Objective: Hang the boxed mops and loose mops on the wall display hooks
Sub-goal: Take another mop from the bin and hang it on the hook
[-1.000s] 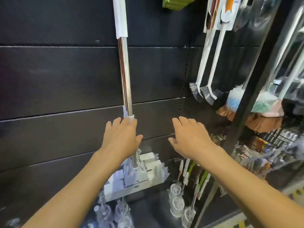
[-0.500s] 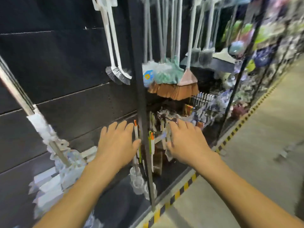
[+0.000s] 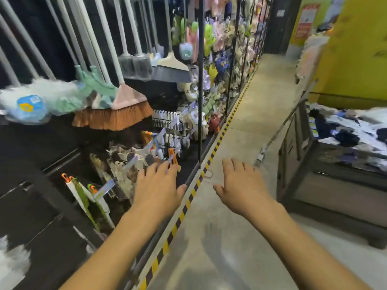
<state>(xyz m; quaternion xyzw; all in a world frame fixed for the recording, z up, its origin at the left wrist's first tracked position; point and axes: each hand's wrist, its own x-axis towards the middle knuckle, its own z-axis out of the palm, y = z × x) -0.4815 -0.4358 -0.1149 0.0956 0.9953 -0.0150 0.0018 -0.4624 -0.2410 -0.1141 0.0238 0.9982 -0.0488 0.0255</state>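
Both my hands are stretched out in front of me with fingers spread and nothing in them. My left hand (image 3: 157, 188) hovers over the lower edge of the wall display. My right hand (image 3: 240, 186) hovers over the concrete aisle floor. A loose mop (image 3: 278, 130) with a long thin pole leans against the dark bin on the right, its foot on the floor just beyond my right hand. A white fluffy mop head (image 3: 11, 260) shows blurred at the bottom left edge. Brooms and mops (image 3: 117, 105) hang from the dark wall display at upper left.
A yellow-black striped floor strip (image 3: 211, 155) marks the shelf's base. A black upright post (image 3: 201, 80) divides the display. Small brushes (image 3: 88, 197) and packaged goods fill the lower shelf. A dark bin of folded clothes (image 3: 335, 147) stands on the right, a yellow wall behind it.
My view has swung right, from the dark wall panel and the hanging chrome-handled mop to the aisle. My left hand no longer touches that mop; both hands stay open.
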